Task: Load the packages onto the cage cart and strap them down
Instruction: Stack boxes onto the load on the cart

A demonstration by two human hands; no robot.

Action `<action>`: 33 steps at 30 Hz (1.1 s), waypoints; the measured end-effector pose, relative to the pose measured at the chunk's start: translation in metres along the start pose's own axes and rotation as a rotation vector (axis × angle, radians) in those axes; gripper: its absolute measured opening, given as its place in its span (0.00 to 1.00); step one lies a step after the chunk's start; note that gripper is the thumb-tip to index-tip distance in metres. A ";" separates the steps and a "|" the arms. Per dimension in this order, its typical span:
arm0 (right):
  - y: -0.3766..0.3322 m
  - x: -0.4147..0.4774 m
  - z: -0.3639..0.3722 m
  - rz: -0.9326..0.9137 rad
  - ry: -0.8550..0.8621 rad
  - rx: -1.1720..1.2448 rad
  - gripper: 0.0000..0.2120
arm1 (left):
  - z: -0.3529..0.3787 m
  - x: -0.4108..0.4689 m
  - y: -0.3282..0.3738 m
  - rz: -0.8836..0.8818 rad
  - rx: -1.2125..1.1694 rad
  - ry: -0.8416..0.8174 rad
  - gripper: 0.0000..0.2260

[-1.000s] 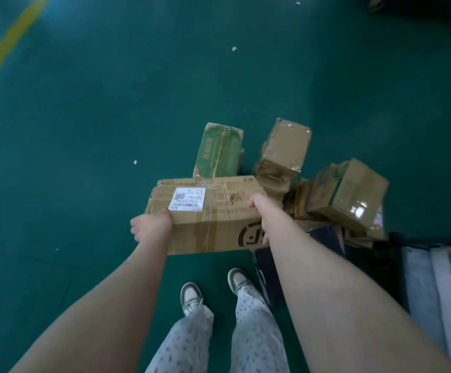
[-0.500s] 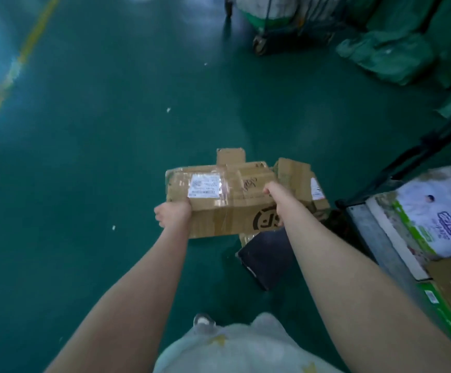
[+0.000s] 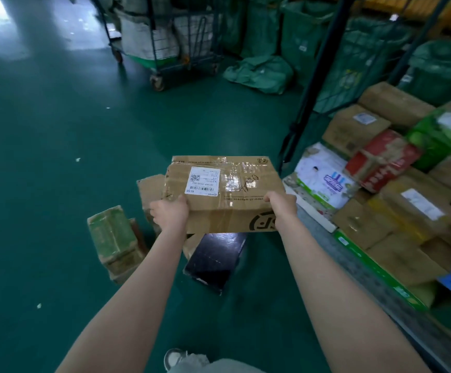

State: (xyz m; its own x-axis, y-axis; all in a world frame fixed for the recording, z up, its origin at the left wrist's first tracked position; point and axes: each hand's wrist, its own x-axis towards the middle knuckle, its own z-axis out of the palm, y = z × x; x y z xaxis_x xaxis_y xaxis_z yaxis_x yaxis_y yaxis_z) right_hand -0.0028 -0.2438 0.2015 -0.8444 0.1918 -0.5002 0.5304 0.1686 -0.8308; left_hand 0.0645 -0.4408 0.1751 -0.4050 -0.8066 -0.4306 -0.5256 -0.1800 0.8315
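Observation:
I hold a flat brown cardboard box [image 3: 227, 189] with a white shipping label and clear tape out in front of me, above the floor. My left hand [image 3: 169, 212] grips its near left corner and my right hand [image 3: 282, 208] grips its near right corner. To the right stands the cage cart [image 3: 324, 84], its dark frame post upright. Several packages lie stacked on it, among them a white printed box [image 3: 324, 176], a red box [image 3: 380, 160] and brown cartons [image 3: 353, 127]. The held box hangs just left of the cart's edge.
On the green floor below the held box lie a green-taped box [image 3: 111, 235], a black box [image 3: 215, 261] and a brown carton [image 3: 150, 189]. Another wheeled cage cart [image 3: 162, 41] stands at the back, with green sacks [image 3: 259, 72] beside it. My shoe [image 3: 174, 356] shows at the bottom.
I have lifted the box higher and turned to the right. The loaded cage cart has come fully into view, and the floor pile now lies below and to the left.

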 end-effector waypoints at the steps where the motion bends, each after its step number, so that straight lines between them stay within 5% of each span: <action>1: 0.004 -0.003 -0.015 0.001 0.026 0.036 0.26 | 0.004 -0.012 -0.001 0.042 0.014 -0.015 0.31; 15: 0.059 -0.064 -0.261 -0.045 0.411 0.308 0.18 | 0.095 -0.214 -0.020 0.500 0.101 -0.429 0.24; 33: 0.057 -0.007 -0.344 0.046 0.779 0.566 0.21 | 0.242 -0.250 0.052 0.715 0.223 -0.816 0.23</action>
State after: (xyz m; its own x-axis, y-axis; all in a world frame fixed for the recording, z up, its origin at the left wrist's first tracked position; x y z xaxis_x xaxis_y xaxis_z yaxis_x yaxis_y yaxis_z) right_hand 0.0589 0.0967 0.2412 -0.4289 0.8088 -0.4024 0.2747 -0.3076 -0.9110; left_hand -0.0423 -0.1118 0.2411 -0.9973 -0.0564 -0.0471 -0.0640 0.3508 0.9343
